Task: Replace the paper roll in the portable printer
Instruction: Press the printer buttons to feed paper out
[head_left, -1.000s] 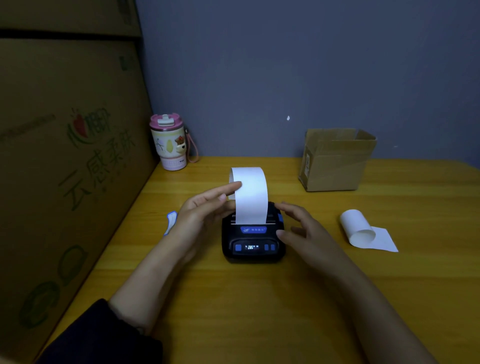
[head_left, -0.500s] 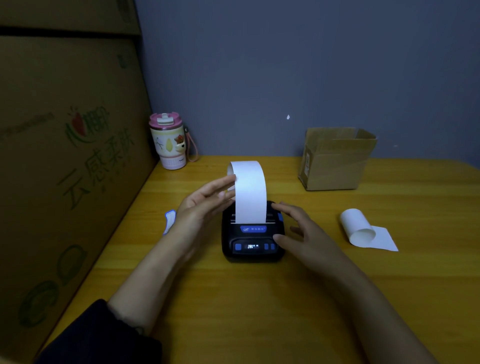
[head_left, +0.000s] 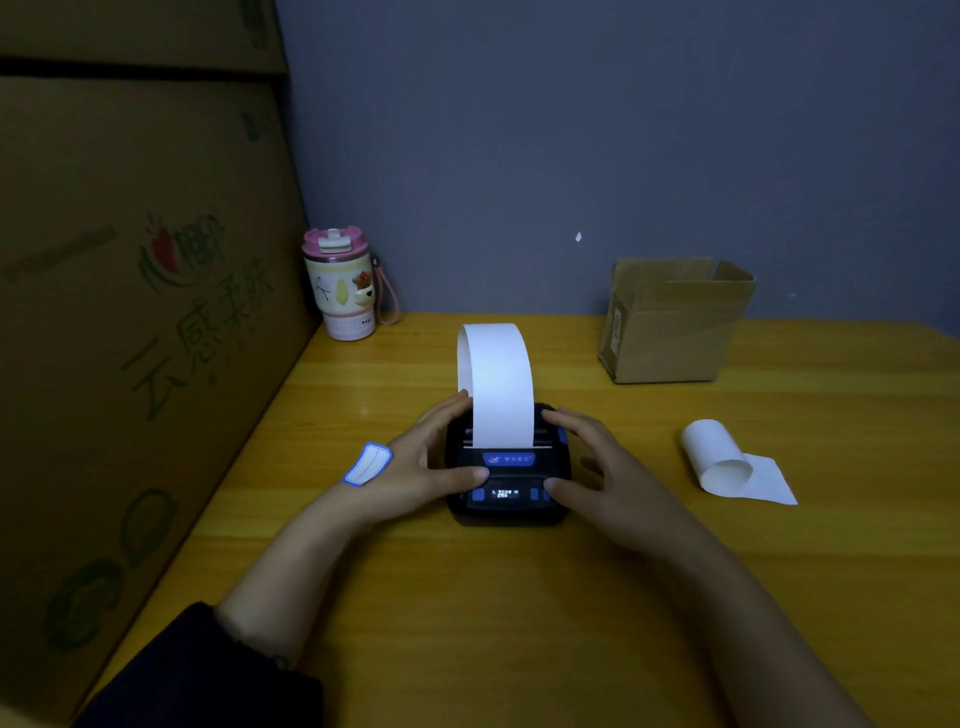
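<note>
A small black portable printer (head_left: 509, 467) with blue buttons and a lit display sits on the wooden table (head_left: 467, 597). A wide strip of white paper (head_left: 498, 384) rises from its slot and curls backward. My left hand (head_left: 415, 462) lies against the printer's left side, thumb on the front panel, fingers by the paper's left edge. My right hand (head_left: 592, 467) cups the right side, thumb near the front buttons, fingers spread. A loose curled piece of white paper (head_left: 727, 462) lies on the table to the right.
A large cardboard box (head_left: 130, 312) walls off the left side. A pink-lidded cup (head_left: 343, 286) stands at the back left, a small open cardboard box (head_left: 675, 322) at the back right. A blue-edged sticker (head_left: 368, 464) lies left of my left hand.
My left hand came down from the raised paper strip to the printer's left side. My right hand closed in on the right side. The paper strip stands taller.
</note>
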